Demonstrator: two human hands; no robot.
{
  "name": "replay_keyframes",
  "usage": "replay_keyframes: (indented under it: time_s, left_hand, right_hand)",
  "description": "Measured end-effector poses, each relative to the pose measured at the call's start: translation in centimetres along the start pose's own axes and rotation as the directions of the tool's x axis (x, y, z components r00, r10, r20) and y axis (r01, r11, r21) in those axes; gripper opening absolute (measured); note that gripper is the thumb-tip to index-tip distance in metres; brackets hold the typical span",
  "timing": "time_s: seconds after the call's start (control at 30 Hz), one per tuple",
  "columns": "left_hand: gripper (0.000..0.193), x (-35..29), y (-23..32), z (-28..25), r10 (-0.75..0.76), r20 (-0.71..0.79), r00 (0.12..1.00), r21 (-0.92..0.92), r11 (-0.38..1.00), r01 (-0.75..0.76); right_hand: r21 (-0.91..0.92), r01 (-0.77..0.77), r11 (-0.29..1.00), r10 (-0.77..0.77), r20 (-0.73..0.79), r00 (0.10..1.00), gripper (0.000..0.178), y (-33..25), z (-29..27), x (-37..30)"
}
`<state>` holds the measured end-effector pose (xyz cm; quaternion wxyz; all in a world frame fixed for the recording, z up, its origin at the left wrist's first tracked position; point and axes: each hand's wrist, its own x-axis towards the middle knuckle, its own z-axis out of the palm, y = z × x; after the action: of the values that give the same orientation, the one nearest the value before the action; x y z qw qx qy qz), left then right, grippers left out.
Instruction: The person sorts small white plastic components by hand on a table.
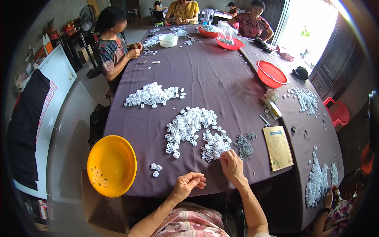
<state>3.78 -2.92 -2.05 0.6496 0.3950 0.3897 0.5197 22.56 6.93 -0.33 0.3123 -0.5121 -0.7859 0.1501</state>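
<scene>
My right hand (233,166) has its fingertips pinched together at the near edge of a pile of small white oval plastic pieces (215,145). What lies between those fingertips is too small to make out. My left hand (188,185) is raised near the table's front edge, its thumb pressed to curled fingers; anything inside is hidden. A larger heap of the same white pieces (189,122) lies just beyond, and several loose white pieces (156,170) sit to the left. Beside my right hand is a small pile of grey-green clear plastic parts (244,145).
A yellow basin (111,166) stands at the left edge. Farther off are another white heap (152,94), a red basket (271,74) and a white bowl (168,40). A tan envelope (278,148) lies at right. Other people sit around the dark-covered table (213,79).
</scene>
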Motion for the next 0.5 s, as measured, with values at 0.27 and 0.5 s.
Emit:
replay_keyframes:
  time_s: [0.27,0.5]
  left_hand:
    - [0.018,0.1,-0.4,0.5,0.013,-0.032,0.999,0.021,1.000,-0.013]
    - [0.017,-0.2,-0.5,0.6,0.021,-0.039,0.999,0.077,0.997,-0.018]
  right_hand:
    - [0.075,-0.013,0.997,0.019,-0.075,0.997,0.003,1.8,-1.7,-0.2]
    - [0.460,-0.076,0.884,0.208,-0.243,0.947,0.008,2.8,-2.9,-0.2]
